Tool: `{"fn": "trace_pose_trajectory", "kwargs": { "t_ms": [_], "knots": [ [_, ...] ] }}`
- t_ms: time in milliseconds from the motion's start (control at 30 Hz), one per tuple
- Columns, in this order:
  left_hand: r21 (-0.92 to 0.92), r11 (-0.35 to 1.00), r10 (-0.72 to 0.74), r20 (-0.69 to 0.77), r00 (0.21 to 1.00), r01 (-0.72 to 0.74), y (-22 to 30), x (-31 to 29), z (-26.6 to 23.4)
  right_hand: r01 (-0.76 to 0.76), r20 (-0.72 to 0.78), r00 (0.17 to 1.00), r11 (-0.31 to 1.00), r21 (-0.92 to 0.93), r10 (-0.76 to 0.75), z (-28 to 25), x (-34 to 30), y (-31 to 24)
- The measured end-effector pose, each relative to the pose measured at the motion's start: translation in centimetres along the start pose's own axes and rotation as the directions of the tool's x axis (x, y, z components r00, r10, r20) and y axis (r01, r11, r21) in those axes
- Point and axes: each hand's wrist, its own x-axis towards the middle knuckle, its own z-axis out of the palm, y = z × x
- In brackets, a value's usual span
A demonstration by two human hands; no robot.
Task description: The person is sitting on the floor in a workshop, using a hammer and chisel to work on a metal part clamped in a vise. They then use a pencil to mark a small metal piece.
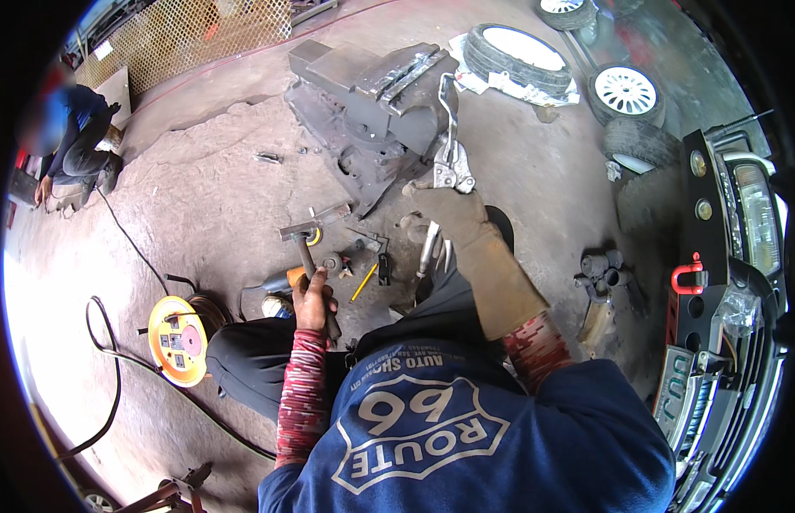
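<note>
My left hand (311, 301), bare, is closed round the dark handle of a hammer (303, 250), whose head points away from me. My right hand (453, 214) wears a tan leather work glove (498, 278) and is closed on metal locking pliers (453, 167) with long bent jaws. Those jaws reach up beside a large grey bench vise (372, 94) on the floor ahead. Whether they grip anything is too small to tell. Another pair of pliers (429, 248) lies just below the glove. Near the hammer are an orange angle grinder (282, 279), a yellow pencil (364, 282) and small metal pieces.
An orange cable reel (177, 340) stands at left, its black cable (115, 376) trailing over the floor. Wheels (627, 90) lie at the far right. A vehicle's front bumper (709, 256) with a red shackle (687, 277) flanks my right. Another person (81, 128) crouches at far left.
</note>
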Motion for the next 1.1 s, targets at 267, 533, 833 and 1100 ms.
{"fn": "trace_pose_trajectory", "kwargs": {
  "t_ms": [267, 533, 833, 1100],
  "knots": [
    [-0.094, 0.993, -0.071, -0.058, 0.996, 0.065, -0.5, 0.3, -1.0, 0.110, 0.104, 0.990, 0.989, -0.095, -0.100, -1.2, 4.8, -0.4],
    [-0.099, 0.994, -0.059, -0.044, 0.997, 0.054, -0.3, 0.4, -0.6, 0.110, 0.130, 0.982, 0.976, 0.190, -0.136, 0.1, 4.1, -1.1],
    [-0.138, 0.990, -0.046, -0.048, 0.998, 0.039, -0.4, 0.7, -0.4, -0.107, 0.240, 0.964, 0.994, -0.033, 0.111, -0.9, -0.4, -4.1],
    [-0.123, 0.992, -0.041, -0.066, 0.997, 0.032, -0.4, 0.6, -0.5, -0.118, 0.103, 0.984, 0.959, -0.257, 0.148, -0.5, -1.2, -6.3]
  ]
}}
